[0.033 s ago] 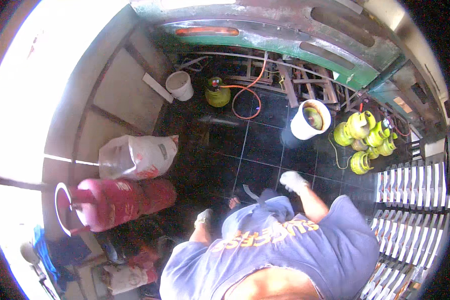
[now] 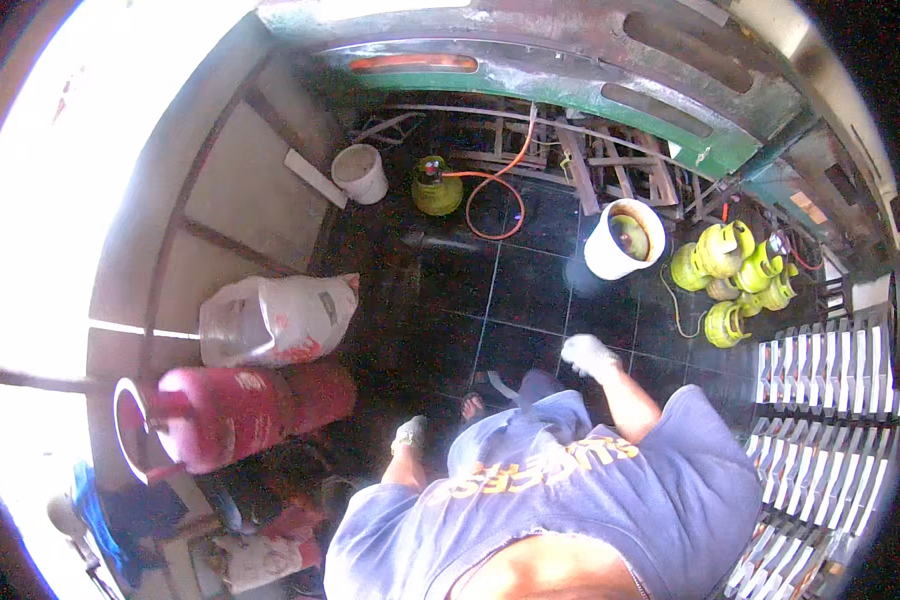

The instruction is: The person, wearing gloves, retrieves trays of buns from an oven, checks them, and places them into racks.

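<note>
The left hand (image 2: pixel 408 436), gloved, is small and dim against dark floor tiles (image 2: pixel 530 285); the right hand (image 2: pixel 589 357), in a whitish glove, is blurred. Whether fingers are curled or spread, I cannot tell. Beyond the right hand, apart from it, stands 1 white bucket (image 2: pixel 608 252), its rim partly hiding a greenish object (image 2: pixel 631 238) inside.

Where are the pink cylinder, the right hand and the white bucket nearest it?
Pink cylinder (image 2: pixel 257 414), head view: middle of its body.
Right hand (image 2: pixel 590 357), head view: its gloved middle.
White bucket (image 2: pixel 605 253), head view: outer wall.
</note>
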A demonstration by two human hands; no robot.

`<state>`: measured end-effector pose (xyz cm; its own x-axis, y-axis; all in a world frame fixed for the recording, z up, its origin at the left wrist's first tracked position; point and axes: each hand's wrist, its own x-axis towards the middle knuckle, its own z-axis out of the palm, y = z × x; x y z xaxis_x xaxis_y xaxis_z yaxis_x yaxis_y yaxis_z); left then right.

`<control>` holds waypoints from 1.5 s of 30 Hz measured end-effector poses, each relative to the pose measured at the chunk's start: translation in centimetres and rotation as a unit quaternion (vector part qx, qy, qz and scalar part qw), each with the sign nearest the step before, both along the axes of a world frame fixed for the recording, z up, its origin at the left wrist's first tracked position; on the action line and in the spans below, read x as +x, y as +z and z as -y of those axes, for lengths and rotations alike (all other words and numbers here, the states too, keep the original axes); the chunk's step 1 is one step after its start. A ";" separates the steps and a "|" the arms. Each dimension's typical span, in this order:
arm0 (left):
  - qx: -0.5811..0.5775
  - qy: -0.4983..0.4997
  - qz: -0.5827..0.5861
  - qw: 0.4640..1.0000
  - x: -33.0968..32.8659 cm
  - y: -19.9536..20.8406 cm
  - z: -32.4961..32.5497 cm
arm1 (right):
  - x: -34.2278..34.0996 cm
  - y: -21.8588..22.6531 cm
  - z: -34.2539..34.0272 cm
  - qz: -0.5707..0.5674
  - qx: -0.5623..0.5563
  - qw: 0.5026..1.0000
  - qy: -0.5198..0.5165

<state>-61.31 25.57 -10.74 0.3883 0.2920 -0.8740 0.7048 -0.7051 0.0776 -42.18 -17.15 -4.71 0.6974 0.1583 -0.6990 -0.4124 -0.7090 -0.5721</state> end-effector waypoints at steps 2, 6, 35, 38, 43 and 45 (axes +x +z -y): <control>-0.007 0.077 -0.001 0.997 4.0 -1.8 -1.1 | 6.3 -0.7 -0.1 0.019 0.015 1.000 -0.007; -0.018 0.105 0.044 0.993 14.0 -3.3 -3.3 | 26.0 -1.0 -0.5 0.082 0.211 0.932 -0.283; -0.422 0.485 0.286 0.711 102.0 8.2 13.6 | 75.6 8.4 10.9 0.362 -0.216 0.891 -0.167; -0.164 0.354 0.382 0.838 100.6 8.5 15.9 | 73.5 6.6 7.5 0.404 -0.067 0.894 -0.182; -0.323 0.498 0.254 0.764 94.1 -2.2 15.2 | 79.7 2.5 -2.5 0.317 0.020 0.947 -0.038; -0.368 0.648 0.233 0.624 91.5 -10.1 11.9 | 84.5 0.2 -9.4 0.356 0.005 0.932 0.064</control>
